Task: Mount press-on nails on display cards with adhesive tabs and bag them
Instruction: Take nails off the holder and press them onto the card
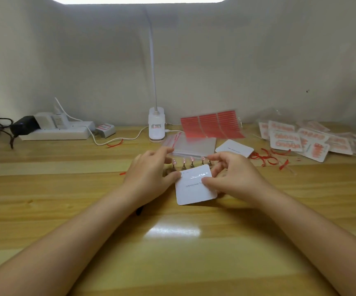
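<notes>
Here left hand (149, 176) and right hand (230, 178) fingers pinch white card (195, 186); clear tab apparently on it.

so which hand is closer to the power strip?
Left. The left hand is at the white card's left edge, on the power strip's side; the right hand is at its right edge, farther off.

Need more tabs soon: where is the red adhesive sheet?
Head view, right of centre at the back: the red adhesive sheet leans on the wall, beside the lamp base.
</notes>
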